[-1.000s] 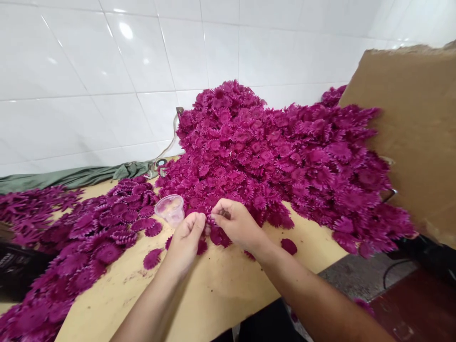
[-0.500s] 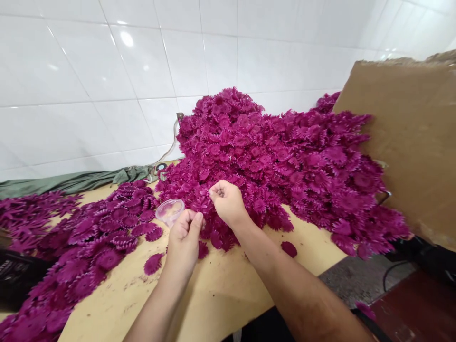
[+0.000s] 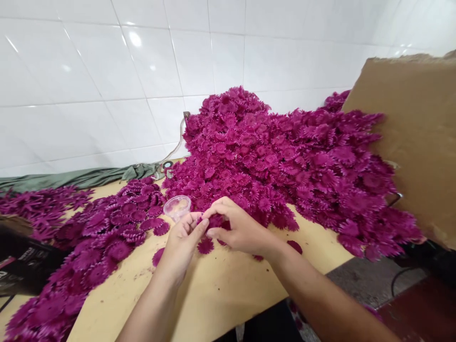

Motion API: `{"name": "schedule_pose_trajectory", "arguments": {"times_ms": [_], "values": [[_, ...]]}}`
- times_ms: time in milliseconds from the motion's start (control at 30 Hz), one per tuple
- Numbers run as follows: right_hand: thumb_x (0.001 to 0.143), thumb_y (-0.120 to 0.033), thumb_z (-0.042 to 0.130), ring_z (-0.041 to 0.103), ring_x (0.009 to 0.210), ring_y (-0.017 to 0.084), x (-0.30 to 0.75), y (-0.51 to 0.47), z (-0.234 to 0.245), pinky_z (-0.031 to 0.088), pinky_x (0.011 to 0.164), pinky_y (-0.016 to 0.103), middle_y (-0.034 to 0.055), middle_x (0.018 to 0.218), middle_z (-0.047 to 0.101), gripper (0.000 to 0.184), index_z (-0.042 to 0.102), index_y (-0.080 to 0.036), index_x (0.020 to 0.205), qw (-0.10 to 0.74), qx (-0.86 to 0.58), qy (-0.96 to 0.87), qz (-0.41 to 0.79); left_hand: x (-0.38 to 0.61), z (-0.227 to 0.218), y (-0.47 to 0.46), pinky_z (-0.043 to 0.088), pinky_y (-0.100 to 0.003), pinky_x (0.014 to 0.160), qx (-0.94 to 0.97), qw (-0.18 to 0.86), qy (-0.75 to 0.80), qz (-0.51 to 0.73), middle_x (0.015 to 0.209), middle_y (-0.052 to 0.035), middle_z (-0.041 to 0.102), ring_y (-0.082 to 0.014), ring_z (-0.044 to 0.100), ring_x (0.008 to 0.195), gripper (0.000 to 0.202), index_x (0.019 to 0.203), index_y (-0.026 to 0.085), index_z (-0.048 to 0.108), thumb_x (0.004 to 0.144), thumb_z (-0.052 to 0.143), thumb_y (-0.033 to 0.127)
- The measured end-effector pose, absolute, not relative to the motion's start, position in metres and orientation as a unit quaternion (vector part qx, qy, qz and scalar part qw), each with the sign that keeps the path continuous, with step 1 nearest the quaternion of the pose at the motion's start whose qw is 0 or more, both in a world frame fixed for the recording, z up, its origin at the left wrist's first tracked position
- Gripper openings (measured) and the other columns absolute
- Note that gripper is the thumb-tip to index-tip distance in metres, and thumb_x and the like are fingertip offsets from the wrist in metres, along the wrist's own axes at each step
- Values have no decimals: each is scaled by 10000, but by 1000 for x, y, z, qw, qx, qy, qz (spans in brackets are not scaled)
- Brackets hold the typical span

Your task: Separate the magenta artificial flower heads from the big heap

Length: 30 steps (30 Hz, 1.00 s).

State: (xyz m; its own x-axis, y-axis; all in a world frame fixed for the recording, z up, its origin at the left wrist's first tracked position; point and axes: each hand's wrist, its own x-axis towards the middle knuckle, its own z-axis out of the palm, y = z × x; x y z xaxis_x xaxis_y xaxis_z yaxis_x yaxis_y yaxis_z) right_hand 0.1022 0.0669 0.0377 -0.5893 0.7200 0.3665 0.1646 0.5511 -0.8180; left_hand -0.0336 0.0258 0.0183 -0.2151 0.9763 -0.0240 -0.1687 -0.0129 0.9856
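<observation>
A big heap of magenta fabric flower heads lies on the yellow tabletop. At its near edge my two hands meet. My right hand pinches a magenta flower piece between thumb and fingers. My left hand is closed against it from the left, fingertips touching the same piece. Just behind my left hand stands a small clear plastic cup. A loose flower head rests on the table under my hands.
A flatter spread of flower heads covers the table's left side. A brown cardboard sheet stands at the right. A green cloth and a cable run along the white tiled wall. A black box sits at far left.
My right hand went up into the heap half a second ago and has come back down with a flower piece to meet my left hand. The camera view shifted slightly.
</observation>
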Motion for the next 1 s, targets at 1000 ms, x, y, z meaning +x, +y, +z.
{"name": "schedule_pose_trajectory", "arguments": {"times_ms": [1000], "values": [[691, -116, 546, 452, 576, 88, 84, 65, 22, 372, 562, 225, -33, 618, 499, 70, 525, -168, 649, 380, -373, -711, 459, -34, 19, 25, 400, -196, 561, 408, 419, 544, 602, 550, 59, 516, -88, 486, 555, 507, 925, 154, 614, 506, 758, 400]]}}
